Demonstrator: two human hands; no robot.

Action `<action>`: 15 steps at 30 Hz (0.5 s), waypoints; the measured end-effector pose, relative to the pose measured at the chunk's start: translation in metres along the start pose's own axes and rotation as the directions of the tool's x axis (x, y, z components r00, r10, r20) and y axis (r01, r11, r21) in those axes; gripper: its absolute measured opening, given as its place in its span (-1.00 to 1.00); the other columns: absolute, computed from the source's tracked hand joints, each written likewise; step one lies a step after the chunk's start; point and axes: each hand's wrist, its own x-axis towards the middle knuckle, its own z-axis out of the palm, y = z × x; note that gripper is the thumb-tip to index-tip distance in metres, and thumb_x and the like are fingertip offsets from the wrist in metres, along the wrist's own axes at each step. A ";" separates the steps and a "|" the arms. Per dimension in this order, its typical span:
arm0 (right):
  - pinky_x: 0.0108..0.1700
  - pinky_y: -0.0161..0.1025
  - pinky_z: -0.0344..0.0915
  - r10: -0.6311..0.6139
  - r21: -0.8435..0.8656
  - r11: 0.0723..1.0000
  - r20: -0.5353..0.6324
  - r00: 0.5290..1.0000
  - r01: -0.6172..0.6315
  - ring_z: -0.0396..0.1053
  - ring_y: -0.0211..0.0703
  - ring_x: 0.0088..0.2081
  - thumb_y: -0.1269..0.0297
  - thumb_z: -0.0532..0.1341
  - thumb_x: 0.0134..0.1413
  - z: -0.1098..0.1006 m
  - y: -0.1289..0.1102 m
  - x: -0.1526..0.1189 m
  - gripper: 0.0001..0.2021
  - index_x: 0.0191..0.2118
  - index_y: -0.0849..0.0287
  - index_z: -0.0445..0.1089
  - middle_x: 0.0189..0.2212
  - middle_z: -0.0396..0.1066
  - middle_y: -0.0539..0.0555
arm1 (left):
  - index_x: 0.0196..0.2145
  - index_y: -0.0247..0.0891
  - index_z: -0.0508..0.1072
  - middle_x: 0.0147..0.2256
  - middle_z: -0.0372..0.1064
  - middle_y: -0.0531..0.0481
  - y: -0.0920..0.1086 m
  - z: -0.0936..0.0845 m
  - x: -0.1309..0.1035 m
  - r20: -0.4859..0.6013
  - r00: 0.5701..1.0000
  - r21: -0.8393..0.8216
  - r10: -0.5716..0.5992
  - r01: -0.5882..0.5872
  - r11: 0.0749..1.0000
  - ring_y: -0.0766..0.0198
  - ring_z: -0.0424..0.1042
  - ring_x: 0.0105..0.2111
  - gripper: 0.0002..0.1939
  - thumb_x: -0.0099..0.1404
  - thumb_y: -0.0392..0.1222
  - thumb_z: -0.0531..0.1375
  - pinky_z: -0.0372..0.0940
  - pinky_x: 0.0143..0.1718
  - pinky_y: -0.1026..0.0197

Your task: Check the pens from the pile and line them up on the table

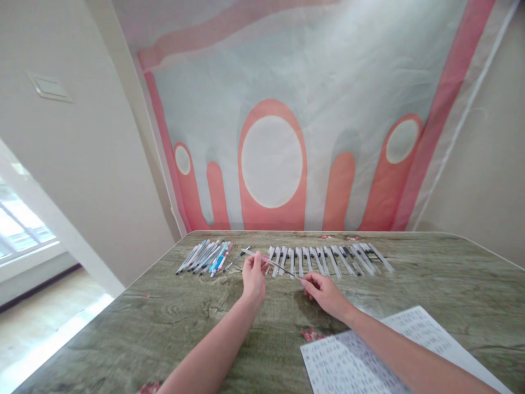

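Observation:
My left hand (255, 276) is closed in a pinch around a slim translucent pen barrel (248, 252), whose pale end sticks out up and to the left. From the same hand a thin dark refill (285, 269) slants down to the right, and its lower end is pinched by the fingers of my right hand (324, 295). Whether the refill sits inside the barrel, I cannot tell. Just left of my left hand, a dark slender pen part (235, 261) lies on the table. Behind my hands runs a row of clear pen pieces with dark parts (324, 260).
A pile of pens (205, 256), some blue and white, lies on the left of the wood-patterned table (197, 323). Printed paper sheets (328, 361) lie at the front right, beneath my right forearm. Behind the table hangs a pink and grey backdrop (320, 71).

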 end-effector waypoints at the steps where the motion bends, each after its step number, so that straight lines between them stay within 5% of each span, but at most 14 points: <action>1: -0.51 -0.36 0.17 0.006 0.005 1.000 -0.002 1.000 -0.006 0.23 -0.32 -0.59 0.10 0.05 -0.01 0.000 0.001 0.000 -0.74 -0.44 0.21 0.28 -0.61 0.29 -0.03 | -0.43 -0.29 0.24 -0.49 0.30 0.06 0.005 -0.004 0.009 -0.071 0.996 -0.012 0.060 -0.061 0.998 0.45 0.31 -0.48 -0.71 0.02 -0.03 0.18 0.21 -0.39 0.35; 5: -0.52 -0.36 0.17 0.028 0.027 0.999 -0.038 0.999 -0.027 0.22 -0.32 -0.60 0.07 0.05 -0.01 0.000 0.003 0.002 -0.72 -0.44 0.21 0.27 -0.62 0.28 -0.03 | -0.45 -0.29 0.25 -0.53 0.26 0.09 0.015 -0.017 0.027 -0.204 0.967 0.010 0.156 -0.158 0.987 0.46 0.29 -0.51 -0.71 0.02 0.01 0.15 0.19 -0.44 0.37; 8: -0.54 -0.37 0.15 0.034 0.046 0.998 -0.072 0.997 -0.031 0.21 -0.32 -0.60 0.06 0.03 -0.01 -0.001 0.004 0.004 -0.71 -0.43 0.20 0.27 -0.61 0.28 -0.03 | -0.48 -0.34 0.30 -0.53 0.30 0.03 0.006 -0.010 0.011 -0.051 0.998 0.096 -0.032 0.036 0.995 0.44 0.29 -0.54 -0.68 -0.03 0.00 0.19 0.20 -0.46 0.35; 10: -0.55 -0.37 0.14 0.038 0.048 0.998 -0.084 0.996 -0.034 0.21 -0.32 -0.61 0.05 0.02 0.00 -0.001 0.003 0.004 -0.70 -0.45 0.20 0.26 -0.62 0.28 -0.03 | -0.47 -0.36 0.35 -0.49 0.34 -0.04 -0.004 0.002 -0.008 0.098 0.979 0.151 -0.177 0.161 0.975 0.39 0.32 -0.50 -0.68 -0.07 -0.02 0.23 0.23 -0.41 0.30; 15: -0.54 -0.36 0.13 0.023 -0.009 1.000 -0.017 1.000 -0.023 0.20 -0.31 -0.62 0.05 0.04 -0.01 0.001 -0.003 0.001 -0.70 -0.49 0.19 0.26 -0.65 0.28 -0.04 | -0.44 -0.35 0.39 -0.41 0.37 -0.08 -0.017 0.026 -0.045 0.197 0.945 0.141 -0.263 0.238 0.961 0.33 0.36 -0.41 -0.70 -0.08 -0.06 0.25 0.26 -0.34 0.25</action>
